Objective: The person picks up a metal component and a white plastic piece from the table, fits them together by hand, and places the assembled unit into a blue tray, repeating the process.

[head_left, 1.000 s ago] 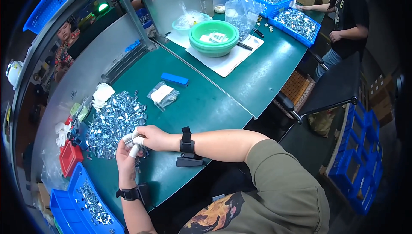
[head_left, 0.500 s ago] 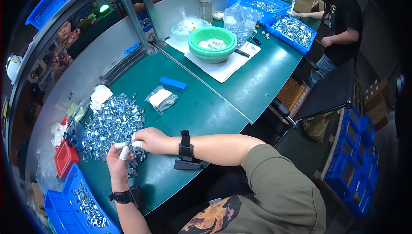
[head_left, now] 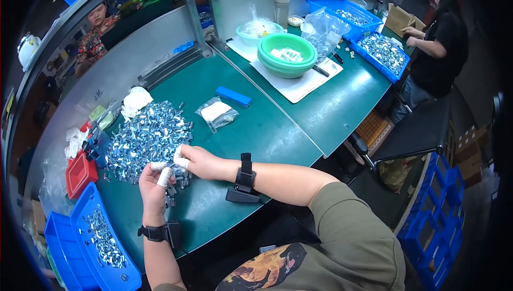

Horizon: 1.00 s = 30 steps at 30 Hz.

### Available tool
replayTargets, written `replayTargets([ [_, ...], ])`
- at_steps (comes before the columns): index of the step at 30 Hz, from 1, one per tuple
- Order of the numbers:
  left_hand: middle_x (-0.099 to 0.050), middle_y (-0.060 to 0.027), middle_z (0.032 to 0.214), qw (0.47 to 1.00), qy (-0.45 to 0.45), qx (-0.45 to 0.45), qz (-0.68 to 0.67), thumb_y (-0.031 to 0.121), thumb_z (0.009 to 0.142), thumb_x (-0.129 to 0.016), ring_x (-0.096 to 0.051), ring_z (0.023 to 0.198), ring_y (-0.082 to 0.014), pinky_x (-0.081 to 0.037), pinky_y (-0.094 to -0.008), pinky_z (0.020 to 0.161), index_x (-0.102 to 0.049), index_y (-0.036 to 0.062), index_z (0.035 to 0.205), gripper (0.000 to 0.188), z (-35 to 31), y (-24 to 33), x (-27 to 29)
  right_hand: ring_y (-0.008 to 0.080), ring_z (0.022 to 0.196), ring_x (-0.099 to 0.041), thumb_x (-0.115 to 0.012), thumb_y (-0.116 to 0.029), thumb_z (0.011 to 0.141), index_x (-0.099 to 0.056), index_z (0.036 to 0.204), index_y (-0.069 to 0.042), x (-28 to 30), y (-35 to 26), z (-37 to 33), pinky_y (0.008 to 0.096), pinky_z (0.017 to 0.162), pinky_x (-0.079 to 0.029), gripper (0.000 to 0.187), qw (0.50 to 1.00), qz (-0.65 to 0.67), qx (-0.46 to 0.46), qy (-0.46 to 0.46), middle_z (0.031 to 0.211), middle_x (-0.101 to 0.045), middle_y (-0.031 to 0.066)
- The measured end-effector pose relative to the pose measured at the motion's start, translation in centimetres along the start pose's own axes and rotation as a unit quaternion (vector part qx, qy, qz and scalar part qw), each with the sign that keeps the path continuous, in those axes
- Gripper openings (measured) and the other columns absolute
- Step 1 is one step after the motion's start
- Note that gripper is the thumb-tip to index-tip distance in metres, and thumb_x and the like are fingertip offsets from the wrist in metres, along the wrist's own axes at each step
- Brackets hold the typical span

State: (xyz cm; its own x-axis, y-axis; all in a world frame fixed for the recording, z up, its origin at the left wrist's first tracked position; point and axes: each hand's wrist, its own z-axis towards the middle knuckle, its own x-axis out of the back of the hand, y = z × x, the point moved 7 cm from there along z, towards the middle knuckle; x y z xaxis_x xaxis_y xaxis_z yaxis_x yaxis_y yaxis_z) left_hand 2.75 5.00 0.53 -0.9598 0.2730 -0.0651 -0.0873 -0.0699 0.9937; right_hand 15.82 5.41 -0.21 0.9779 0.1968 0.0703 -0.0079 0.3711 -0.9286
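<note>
My left hand [head_left: 154,187] and my right hand [head_left: 200,163] meet at the near edge of a heap of small shiny metal parts [head_left: 147,136]. White covers wrap several of my fingertips. Both hands are closed in a pinch, tip to tip, on what looks like one small metal part [head_left: 171,167], mostly hidden by the fingers. A few loose parts lie on the green table just below my hands. Black straps with dark boxes sit on both wrists.
Left of the heap are a red tray [head_left: 81,176] and a blue tray [head_left: 131,269] with metal parts. Beyond lie a plastic bag [head_left: 227,116], a blue block [head_left: 233,96] and green basins [head_left: 286,69]. Blue baskets [head_left: 398,75] stand far right, near a co-worker [head_left: 441,45].
The whole view has shifted, so the table things appear further right. My hands stay pinched together at the heap. The co-worker's hands have come together beside the cardboard box.
</note>
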Motion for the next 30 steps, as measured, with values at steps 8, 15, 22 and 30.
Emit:
replayTargets([
  [8,-0.055,-0.0015,0.076,0.993,-0.024,-0.089,0.08,0.002,0.077,-0.057,-0.052,0.062,-0.0084,-0.043,-0.0205,0.056,-0.052,0.0026,0.089,0.012,-0.4,0.6,-0.8,0.006,0.054,-0.043,-0.045,-0.02,0.087,-0.05,0.08,-0.005,-1.4,1.2,-1.3,0.0221,0.047,-0.035,0.017,0.954,0.119,-0.264,-0.072,0.063,-0.049,-0.0011],
  [15,-0.057,-0.0025,0.078,1.0,0.006,-0.022,0.02,-0.001,0.074,-0.059,-0.054,0.065,-0.0096,-0.045,-0.0218,0.06,-0.053,0.0018,0.088,0.015,0.4,-0.4,0.4,0.0045,0.049,-0.038,-0.043,-0.026,0.088,-0.052,0.075,-0.008,-0.9,1.1,-0.7,0.0203,0.045,-0.032,0.024,0.982,0.081,-0.163,-0.04,0.057,-0.046,-0.0027],
  [22,-0.057,-0.004,0.079,0.998,-0.027,-0.026,0.042,-0.002,0.073,-0.059,-0.055,0.065,-0.0106,-0.046,-0.0226,0.06,-0.054,0.0007,0.087,0.015,0.0,0.2,0.1,0.0057,0.048,-0.04,-0.043,-0.029,0.087,-0.053,0.072,-0.008,-1.2,1.1,-1.5,0.0211,0.045,-0.033,0.028,0.942,0.153,-0.27,-0.127,0.058,-0.048,-0.0026],
  [30,-0.058,-0.0048,0.08,0.996,-0.019,-0.022,0.079,-0.003,0.073,-0.059,-0.056,0.066,-0.0109,-0.047,-0.0226,0.06,-0.054,0.0002,0.087,0.016,-0.4,0.7,0.2,0.0074,0.043,-0.041,-0.044,-0.033,0.086,-0.053,0.067,-0.009,-1.3,2.3,-0.8,0.0217,0.04,-0.03,0.032,0.963,0.15,-0.207,-0.088,0.053,-0.048,-0.0015],
])
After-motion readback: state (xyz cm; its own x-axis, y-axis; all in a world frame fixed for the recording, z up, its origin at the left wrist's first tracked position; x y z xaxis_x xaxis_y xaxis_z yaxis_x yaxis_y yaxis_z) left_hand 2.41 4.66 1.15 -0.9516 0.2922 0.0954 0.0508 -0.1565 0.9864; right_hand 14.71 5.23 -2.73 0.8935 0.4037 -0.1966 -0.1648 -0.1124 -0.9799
